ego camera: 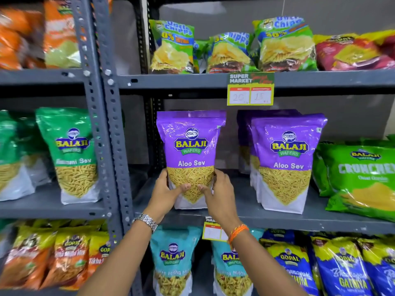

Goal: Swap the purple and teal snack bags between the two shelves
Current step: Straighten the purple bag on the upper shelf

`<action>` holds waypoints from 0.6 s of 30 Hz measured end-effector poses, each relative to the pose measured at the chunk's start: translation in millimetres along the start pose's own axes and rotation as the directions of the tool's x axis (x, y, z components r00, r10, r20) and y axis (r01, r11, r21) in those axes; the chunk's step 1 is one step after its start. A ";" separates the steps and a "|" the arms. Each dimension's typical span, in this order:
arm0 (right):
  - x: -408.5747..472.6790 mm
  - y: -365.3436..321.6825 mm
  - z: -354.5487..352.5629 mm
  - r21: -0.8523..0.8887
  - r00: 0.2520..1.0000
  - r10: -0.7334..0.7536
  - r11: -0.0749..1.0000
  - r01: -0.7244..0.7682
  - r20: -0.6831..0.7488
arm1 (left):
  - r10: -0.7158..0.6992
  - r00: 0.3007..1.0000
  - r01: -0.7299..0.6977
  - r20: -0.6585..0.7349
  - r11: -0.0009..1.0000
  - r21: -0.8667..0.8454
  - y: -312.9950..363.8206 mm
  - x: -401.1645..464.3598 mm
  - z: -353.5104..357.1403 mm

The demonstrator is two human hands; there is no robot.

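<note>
Nearest to the camera, two forearms reach up from the bottom edge. The left hand [165, 194] wears a metal watch [146, 221], and the right hand [219, 195] wears an orange thread band [237, 231]. Both hands grasp the lower part of one purple Aloo Sev bag [190, 150], one on each side, with the thumbs on its front. This bag stands upright near the front edge of the middle shelf [284, 220]. On its left there is open room up to the grey perforated post [111, 129]. On its right a gap separates it from a row of purple Aloo Sev bags [285, 163], which touches green Crunchex bags [363, 178]. Below, two teal Balaji bags [174, 261] stand on the lower shelf. Above, Uncle Chipps bags [173, 48] fill the top shelf, and a yellow price tag [250, 89] hangs from its edge.
</note>
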State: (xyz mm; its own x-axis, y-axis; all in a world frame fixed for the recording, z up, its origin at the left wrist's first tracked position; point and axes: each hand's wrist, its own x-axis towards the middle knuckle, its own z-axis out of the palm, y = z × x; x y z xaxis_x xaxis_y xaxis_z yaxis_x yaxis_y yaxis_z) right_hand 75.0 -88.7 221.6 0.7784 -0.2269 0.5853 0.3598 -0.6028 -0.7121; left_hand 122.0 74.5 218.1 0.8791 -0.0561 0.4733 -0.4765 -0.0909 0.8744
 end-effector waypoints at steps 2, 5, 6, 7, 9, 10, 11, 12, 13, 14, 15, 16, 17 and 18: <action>0.8 -2.2 9.3 0.013 1.000 0.019 1.000 -0.019 0.022 | -0.013 1.000 0.013 0.001 1.000 0.003 -3.6 -0.8 -9.3; 0.2 -3.1 18.5 0.036 0.999 0.046 0.998 -0.047 0.020 | -0.027 1.000 0.027 0.001 0.999 0.020 -8.1 0.2 -16.8; 0.4 -3.3 20.0 0.051 0.999 0.047 0.998 -0.047 0.018 | -0.027 1.000 0.027 0.005 0.999 0.024 -8.8 1.1 -18.3; 1.3 -2.4 21.2 0.073 0.998 0.049 0.996 -0.051 0.023 | -0.030 0.999 0.029 0.012 0.999 0.032 -9.6 1.6 -19.8; 3.5 -0.1 19.9 0.092 0.996 0.062 0.993 -0.067 0.064 | -0.041 0.999 0.040 0.017 0.999 0.032 -10.6 0.1 -23.7; 4.8 -0.3 17.4 0.082 0.993 0.072 0.993 -0.080 0.093 | -0.048 0.999 0.047 0.018 0.998 0.040 -12.3 -1.0 -26.7; 6.9 0.9 15.8 0.082 0.990 0.083 0.992 -0.093 0.117 | -0.056 0.998 0.055 0.020 0.996 0.064 -13.7 -2.9 -29.6; 8.4 0.8 13.8 0.096 0.985 0.093 0.990 -0.107 0.143 | -0.059 0.998 0.057 0.018 0.994 0.089 -14.4 -5.0 -33.0; 10.5 2.4 13.5 0.134 0.981 0.104 0.983 -0.127 0.166 | -0.062 0.998 0.060 0.012 0.992 0.109 -16.4 -5.9 -35.6; 10.9 2.0 12.6 0.162 0.974 0.119 0.975 -0.151 0.193 | -0.064 0.998 0.063 0.007 0.990 0.128 -18.8 -5.9 -38.3; 11.8 4.0 13.9 0.192 0.969 0.127 0.967 -0.169 0.212 | -0.064 0.998 0.063 0.003 0.987 0.145 -20.1 -6.1 -39.7; 12.2 5.2 14.3 0.207 0.965 0.137 0.961 -0.184 0.223 | -0.060 0.998 0.059 0.003 0.985 0.165 -20.5 -6.1 -40.7; 13.1 8.7 16.0 0.228 0.963 0.142 0.954 -0.196 0.231 | -0.054 0.999 0.052 0.004 0.983 0.176 -20.0 -6.5 -40.6; 13.3 9.2 16.2 0.234 0.960 0.146 0.951 -0.203 0.237 | -0.044 0.999 0.043 0.002 0.981 0.189 -18.1 -6.9 -39.9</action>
State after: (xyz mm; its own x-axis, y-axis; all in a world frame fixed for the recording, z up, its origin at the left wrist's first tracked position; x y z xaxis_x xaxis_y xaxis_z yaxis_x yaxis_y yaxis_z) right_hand 97.0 -84.9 216.5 0.9221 -0.1251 0.3662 0.3047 -0.3484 -0.8864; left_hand 124.8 116.2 203.3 0.8992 -0.0543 0.4341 -0.4311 -0.2793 0.8580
